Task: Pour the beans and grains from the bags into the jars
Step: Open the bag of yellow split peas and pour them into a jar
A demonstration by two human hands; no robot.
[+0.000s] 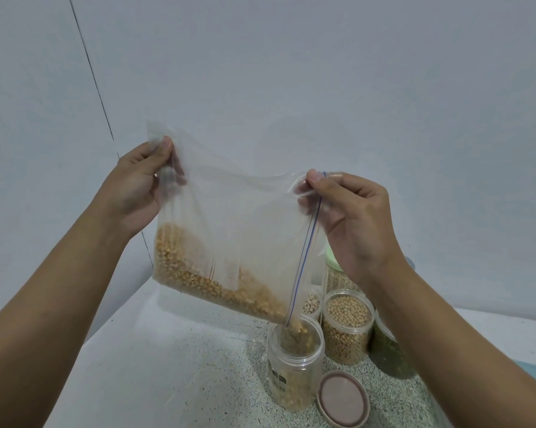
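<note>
Now mid-pour: left hand (140, 183) and right hand (350, 217) pinching bag (229, 217) corners, corn (198, 279) streaming into jar (294, 353). Next, probably: raise left corner, keep mouth over jar.

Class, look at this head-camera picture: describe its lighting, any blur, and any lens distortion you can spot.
Head view: light is soft and even, shadows faint, no harsh glare on the bag; kernels dropping into the jar smear with motion blur; the wide lens stretches both forearms toward the corners and tilts the wall seam.
</note>
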